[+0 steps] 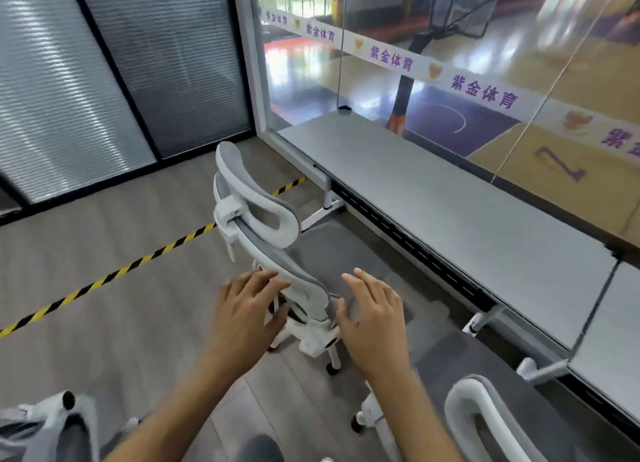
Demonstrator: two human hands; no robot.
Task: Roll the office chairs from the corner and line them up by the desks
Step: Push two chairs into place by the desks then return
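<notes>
Both bare hands out front, fingers spread, neither grip closed on anything. Left hand (247,304) hovering at the left edge of the white-framed grey mesh office chair (273,239), fingertips just at the backrest rim; contact there hard to call. Right hand (375,311) open beside the backrest's right edge, thumb close to the mesh, touching or not impossible to tell.

Chair standing on the grey wood-look floor (104,239), seat tucked toward the long grey worktop (450,205), curved headrest tilted up and left. White star base and black castors showing under the seat.

Worktop running along the glass wall (450,63), with a purple-lettered white banner strip across the glass and a basketball court beyond. White worktop leg (327,193) planted just beyond the chair's seat, its foot angled toward the chair.

Second white-and-grey chair headrest (485,416) poking in at lower right, just beside the worktop, its castor near the first chair's base. Another grey-and-white chair part (59,423) blurred at lower left, well apart from the worktop.

Yellow-and-black striped floor tape (114,276) crossing diagonally on the left, passing behind the chair. Dark-framed blinds panels (86,80) closing off the far left corner.
</notes>
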